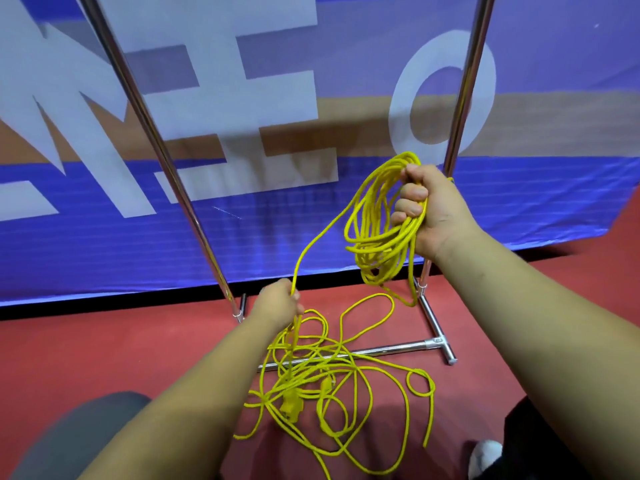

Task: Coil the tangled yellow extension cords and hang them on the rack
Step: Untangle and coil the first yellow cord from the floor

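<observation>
Right grip (429,209) clenches the coiled yellow cord (377,237) at 2 o'clock, before the rack (437,340). Left grip (280,303) pinches a strand (325,226); tangled remainder (291,407) lies on floor (104,358) at 6 o'clock.

a single wide-angle camera worn on the head looks forward and steeply down along both forearms, close on the left hand (277,303) and right hand (433,209), with the cord (388,242) at frame centre. the rack (162,157) poles splay toward the frame's top; a banner (104,254) fills the upper half, floor (121,344) the lower.
</observation>
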{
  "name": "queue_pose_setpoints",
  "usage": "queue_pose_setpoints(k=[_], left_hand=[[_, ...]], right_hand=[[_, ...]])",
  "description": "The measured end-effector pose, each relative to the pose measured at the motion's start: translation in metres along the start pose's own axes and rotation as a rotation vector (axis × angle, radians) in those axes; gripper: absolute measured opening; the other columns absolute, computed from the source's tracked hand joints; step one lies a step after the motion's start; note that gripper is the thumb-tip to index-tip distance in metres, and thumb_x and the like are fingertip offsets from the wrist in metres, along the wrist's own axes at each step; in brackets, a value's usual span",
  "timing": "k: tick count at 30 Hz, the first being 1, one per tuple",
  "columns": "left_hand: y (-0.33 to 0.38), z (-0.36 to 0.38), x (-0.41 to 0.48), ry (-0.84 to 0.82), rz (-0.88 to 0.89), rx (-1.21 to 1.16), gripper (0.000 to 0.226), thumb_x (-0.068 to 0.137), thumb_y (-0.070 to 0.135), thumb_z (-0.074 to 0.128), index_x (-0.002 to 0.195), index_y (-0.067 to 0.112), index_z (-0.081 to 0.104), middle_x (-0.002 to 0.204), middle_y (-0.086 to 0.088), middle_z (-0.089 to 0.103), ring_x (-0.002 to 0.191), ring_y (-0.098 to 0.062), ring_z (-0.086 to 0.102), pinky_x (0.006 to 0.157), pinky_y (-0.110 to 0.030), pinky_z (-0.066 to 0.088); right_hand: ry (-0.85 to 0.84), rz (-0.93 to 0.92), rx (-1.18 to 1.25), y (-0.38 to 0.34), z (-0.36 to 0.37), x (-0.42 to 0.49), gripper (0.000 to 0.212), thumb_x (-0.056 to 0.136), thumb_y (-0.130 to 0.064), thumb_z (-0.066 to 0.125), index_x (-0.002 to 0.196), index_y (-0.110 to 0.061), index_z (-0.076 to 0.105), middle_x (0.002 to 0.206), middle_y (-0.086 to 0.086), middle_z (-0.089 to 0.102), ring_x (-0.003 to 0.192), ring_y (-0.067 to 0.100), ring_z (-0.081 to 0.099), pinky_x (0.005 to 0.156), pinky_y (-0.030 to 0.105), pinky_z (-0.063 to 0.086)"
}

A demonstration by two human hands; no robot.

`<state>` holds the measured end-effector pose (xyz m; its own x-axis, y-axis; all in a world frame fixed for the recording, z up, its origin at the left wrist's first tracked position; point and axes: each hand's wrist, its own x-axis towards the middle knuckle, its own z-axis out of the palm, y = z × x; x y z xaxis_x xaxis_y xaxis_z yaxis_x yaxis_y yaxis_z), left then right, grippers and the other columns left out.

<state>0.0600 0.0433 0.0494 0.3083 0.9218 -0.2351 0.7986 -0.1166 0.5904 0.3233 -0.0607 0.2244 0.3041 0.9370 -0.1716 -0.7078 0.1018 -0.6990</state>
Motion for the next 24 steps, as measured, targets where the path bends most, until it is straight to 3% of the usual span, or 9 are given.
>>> queue_pose_setpoints(k=[3,7,12,15,17,19,21,24], left_hand=[[0.044,-0.033,-0.016,0.028,0.038,-0.334,0.014,0.104,0.013,0.054,0.091,0.01,0.056,0.085,-0.012,0.076,0.056,-0.027,0.063,0.055,-0.042,0.062],[0.097,-0.087,-0.036,0.109,0.173,-0.528,0.011,0.105,0.012,0.054,0.098,0.004,0.057,0.089,-0.017,0.075,0.068,-0.032,0.067,0.066,-0.048,0.065],[0.181,-0.158,-0.067,0.2,0.393,-0.783,0.016,0.11,0.012,0.047,0.105,-0.002,0.053,0.088,-0.017,0.072,0.059,-0.02,0.07,0.059,-0.029,0.064],[0.232,-0.195,-0.085,0.182,0.439,-0.991,0.019,0.11,0.013,0.047,0.098,0.0,0.054,0.087,-0.015,0.071,0.06,-0.016,0.071,0.059,-0.024,0.062],[0.252,-0.204,-0.094,0.135,0.444,-1.041,0.021,0.11,0.013,0.049,0.093,0.001,0.054,0.086,-0.015,0.071,0.06,-0.016,0.072,0.061,-0.024,0.063],[0.26,-0.201,-0.099,0.11,0.416,-1.047,0.022,0.109,0.013,0.051,0.091,0.001,0.053,0.086,-0.017,0.071,0.059,-0.017,0.072,0.06,-0.024,0.063],[0.259,-0.19,-0.101,0.08,0.381,-1.018,0.02,0.107,0.013,0.054,0.092,0.001,0.053,0.088,-0.018,0.071,0.062,-0.02,0.073,0.06,-0.025,0.063],[0.245,-0.17,-0.102,0.027,0.343,-0.948,0.014,0.105,0.013,0.059,0.098,0.001,0.058,0.094,-0.019,0.073,0.074,-0.025,0.075,0.065,-0.027,0.064]], right_hand=[[0.028,0.016,-0.156,0.008,0.004,0.001,0.028,0.103,-0.03,0.059,0.076,-0.027,0.054,0.051,-0.008,0.034,0.039,0.008,0.029,0.045,0.023,0.036],[0.041,0.012,-0.283,0.018,0.013,-0.002,0.03,0.103,-0.029,0.063,0.075,-0.025,0.054,0.053,-0.007,0.039,0.038,0.01,0.033,0.047,0.024,0.038],[-0.006,-0.042,-0.359,0.019,0.025,-0.013,0.029,0.1,-0.026,0.071,0.074,-0.022,0.058,0.056,-0.005,0.042,0.04,0.012,0.038,0.048,0.027,0.041],[-0.069,-0.089,-0.423,0.02,0.024,-0.027,0.034,0.098,-0.025,0.074,0.066,-0.023,0.061,0.058,-0.001,0.042,0.042,0.015,0.038,0.05,0.029,0.041],[-0.109,-0.114,-0.455,0.018,0.022,-0.038,0.033,0.097,-0.029,0.075,0.067,-0.023,0.063,0.06,0.001,0.042,0.045,0.017,0.038,0.052,0.031,0.039],[-0.118,-0.129,-0.455,0.014,0.024,-0.049,0.029,0.091,-0.04,0.078,0.083,-0.016,0.064,0.062,0.002,0.042,0.046,0.017,0.037,0.052,0.031,0.036],[-0.1,-0.137,-0.403,0.011,0.024,-0.055,0.046,0.081,-0.05,0.077,0.098,-0.01,0.064,0.061,0.002,0.042,0.046,0.017,0.038,0.051,0.031,0.036],[-0.124,-0.123,-0.38,0.009,0.021,-0.063,0.044,0.083,-0.049,0.077,0.094,-0.009,0.063,0.061,0.003,0.041,0.045,0.017,0.039,0.05,0.03,0.038]])
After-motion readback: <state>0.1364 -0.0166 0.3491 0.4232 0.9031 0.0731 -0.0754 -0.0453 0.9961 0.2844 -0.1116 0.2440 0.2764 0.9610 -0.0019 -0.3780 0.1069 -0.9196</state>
